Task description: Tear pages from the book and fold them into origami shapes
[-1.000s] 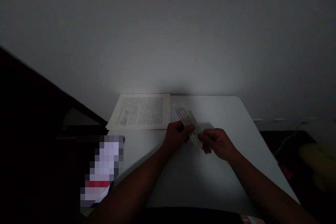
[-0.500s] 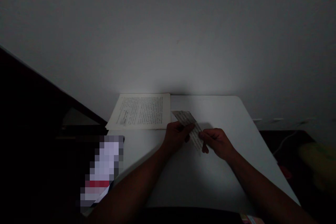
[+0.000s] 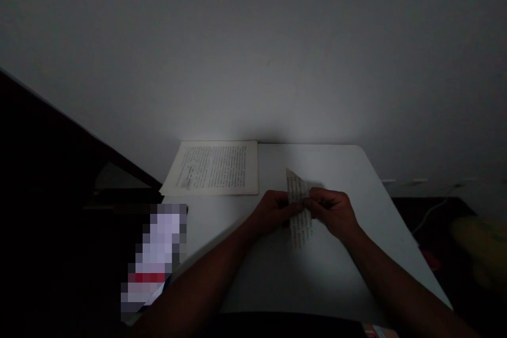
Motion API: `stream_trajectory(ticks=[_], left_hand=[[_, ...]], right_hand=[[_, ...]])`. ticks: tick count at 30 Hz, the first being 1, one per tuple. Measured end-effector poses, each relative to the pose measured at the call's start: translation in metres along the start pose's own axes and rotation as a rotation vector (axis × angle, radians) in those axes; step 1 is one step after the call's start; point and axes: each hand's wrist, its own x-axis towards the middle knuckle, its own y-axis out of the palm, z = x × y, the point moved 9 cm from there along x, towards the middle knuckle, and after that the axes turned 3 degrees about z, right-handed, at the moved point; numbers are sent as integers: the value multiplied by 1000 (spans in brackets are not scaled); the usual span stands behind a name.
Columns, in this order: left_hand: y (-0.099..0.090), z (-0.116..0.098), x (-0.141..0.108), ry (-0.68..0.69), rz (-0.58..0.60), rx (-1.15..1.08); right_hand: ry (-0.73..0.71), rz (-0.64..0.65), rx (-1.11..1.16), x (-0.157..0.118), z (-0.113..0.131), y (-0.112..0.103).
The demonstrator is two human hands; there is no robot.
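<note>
Two bare hands hold a narrow piece of printed paper [image 3: 300, 227] over a white tabletop [image 3: 317, 163] in a dimly lit room. The left hand [image 3: 277, 208] pinches the paper from its left side, thumb lying across the front. The right hand [image 3: 330, 210] pinches its right edge between thumb and curled fingers, the two thumbs close together at the middle. The paper stands roughly lengthwise away from the person, its far end tapering to a point, and its near end reaches below the hands. At the far left of the tabletop, against a plain grey wall [image 3: 261, 63], printed sheets [image 3: 216, 169] lie flat, covered in small text too fine to read. Nearer, beside the left forearm, lies a phone-like device [image 3: 158, 248], its bright screen pixelated.
</note>
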Motion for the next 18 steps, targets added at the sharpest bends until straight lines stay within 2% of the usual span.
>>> stream_trajectory(ticks=[4,7,12,18], left_hand=[[-3,-9,-2,32,-81,56],[1,-13,-4,32,-27,55],[8,-14,-5,54,57,79],[-4,-21,-4,121,-103,210]], right_hand=[[57,14,50,1,-9,1],[84,24,87,1,-11,3],[44,-9,48,0,-10,-2],[32,-20,29,-1,-17,-4]])
